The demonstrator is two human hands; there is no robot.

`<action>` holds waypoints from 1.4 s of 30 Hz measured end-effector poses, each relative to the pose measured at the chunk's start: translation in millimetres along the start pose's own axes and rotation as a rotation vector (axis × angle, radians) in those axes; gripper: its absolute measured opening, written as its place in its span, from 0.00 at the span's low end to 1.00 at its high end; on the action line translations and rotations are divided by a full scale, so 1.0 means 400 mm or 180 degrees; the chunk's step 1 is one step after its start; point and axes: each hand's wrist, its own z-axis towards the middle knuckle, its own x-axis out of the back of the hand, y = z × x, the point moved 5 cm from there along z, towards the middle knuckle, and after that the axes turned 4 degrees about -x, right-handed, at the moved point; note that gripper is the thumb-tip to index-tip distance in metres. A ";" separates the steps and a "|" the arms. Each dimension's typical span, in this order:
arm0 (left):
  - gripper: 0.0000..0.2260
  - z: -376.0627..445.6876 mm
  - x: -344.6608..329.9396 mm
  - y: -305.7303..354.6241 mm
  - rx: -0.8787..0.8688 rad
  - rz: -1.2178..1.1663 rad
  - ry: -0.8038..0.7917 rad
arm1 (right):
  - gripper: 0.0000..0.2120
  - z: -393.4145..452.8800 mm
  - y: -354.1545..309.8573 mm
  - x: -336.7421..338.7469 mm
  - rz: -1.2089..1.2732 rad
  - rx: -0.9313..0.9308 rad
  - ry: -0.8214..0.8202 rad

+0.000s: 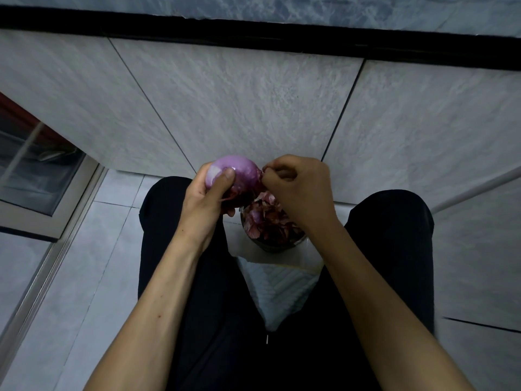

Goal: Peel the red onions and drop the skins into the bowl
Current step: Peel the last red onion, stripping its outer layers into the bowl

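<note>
We sit low over a floor of pale grey tiles [93, 277], our knees in black trousers [214, 320] spread to either side of a small bowl [270, 245] that stands on the tiles between them. Facing us is a wall of large grey stone-textured panels [231, 103] divided by thin dark seams, topped by a black band [253, 35] with marbled grey above it. At the left edge a metal-framed glass panel [39, 176] runs down to the floor. Our left hand [203, 198] grasps the red onion [235, 176] from below, thumb pressed across its smooth purple top, just above and left of the bowl. Our right hand [298, 187] is clenched in a pinch on a strip of loose skin [260, 176] at the onion's right side. The bowl is heaped with reddish skins [265, 221].
</note>
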 end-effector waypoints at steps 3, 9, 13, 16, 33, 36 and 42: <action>0.11 -0.001 -0.002 -0.001 -0.0022 -0.0009 -0.0044 | 0.08 -0.010 0.001 0.003 0.0303 -0.0220 -0.0357; 0.16 -0.008 -0.011 0.001 -0.0061 0.0031 -0.0044 | 0.07 -0.023 -0.004 0.004 0.0395 -0.0185 -0.0108; 0.18 -0.011 -0.014 0.002 -0.0087 -0.0012 -0.0045 | 0.04 -0.032 -0.007 0.003 0.0056 0.0001 0.0111; 0.17 -0.013 -0.015 -0.001 -0.0078 -0.0052 -0.0071 | 0.04 -0.036 -0.009 0.001 -0.0175 0.0155 0.0208; 0.20 -0.011 -0.034 -0.010 0.0290 -0.0694 -0.0535 | 0.11 -0.034 0.020 0.002 0.0729 -0.0326 -0.0431; 0.19 -0.009 -0.035 -0.016 0.0396 -0.0624 -0.0578 | 0.11 -0.029 0.029 0.005 0.0928 -0.0356 -0.0494; 0.30 0.005 -0.026 -0.032 0.0662 -0.0624 -0.0590 | 0.09 -0.014 0.046 0.018 0.0767 -0.0178 -0.0891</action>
